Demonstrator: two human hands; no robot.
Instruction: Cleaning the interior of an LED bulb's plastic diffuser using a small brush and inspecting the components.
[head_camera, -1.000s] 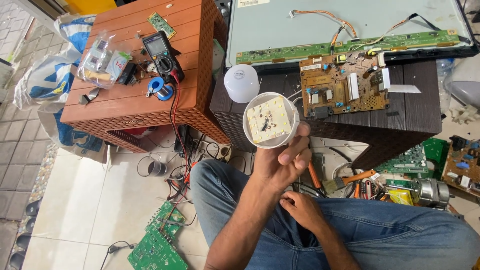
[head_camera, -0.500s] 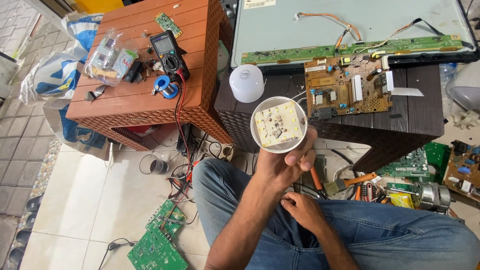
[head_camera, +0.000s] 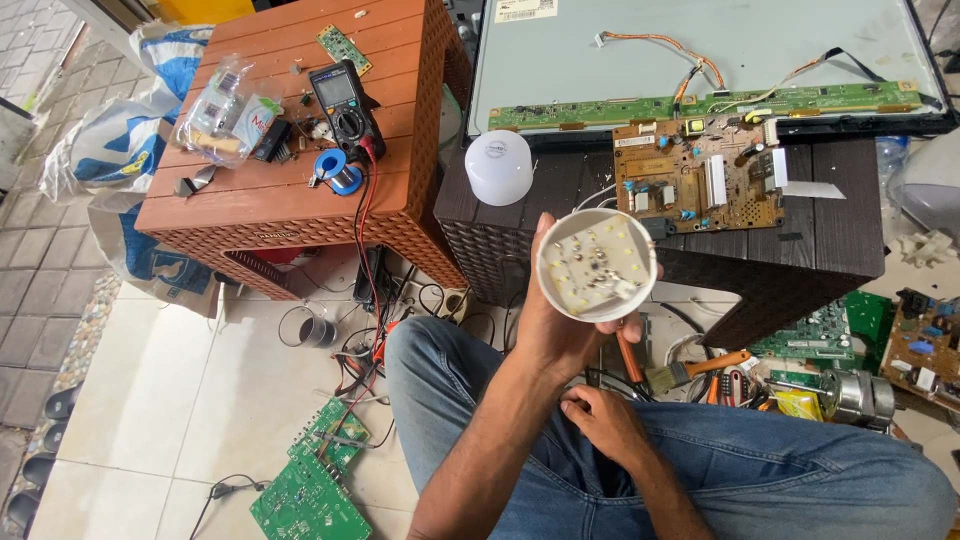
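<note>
Right now, left hand: (head_camera: 555, 335) gripping 1 LED bulb base (head_camera: 597, 264), fingers wrapping round its white rim, held up w/ LED board facing the cam.
Bulb base position: sitting in front of dark wicker table (head_camera: 830, 230), over person's lap, not touching the table.
LED chips: approx. a dozen small yellow ones on the round board; exact count can't tell.
Right hand: (head_camera: 603, 425) resting low on jeans, fingers curling loosely; holding anything or not, can't tell.
Hands: well apart, left one above right.
Diffuser dome: (head_camera: 499, 167) 1, white, standing on dark table's left edge, just up-left of bulb base.
Brown circuit board: (head_camera: 697, 187) 1, lying on dark table beside the dome.
Flat panel: (head_camera: 700, 50) 1, lying behind, w/ long green strip board along its lower edge.
Red-brown wicker table: (head_camera: 300, 190) 1, at left.
On it: 1 multimeter (head_camera: 343, 104), 1 solder spool (head_camera: 337, 173), 1 clear parts bag (head_camera: 222, 110).
Floor: 2 green PCBs (head_camera: 308, 482) by left knee.
</note>
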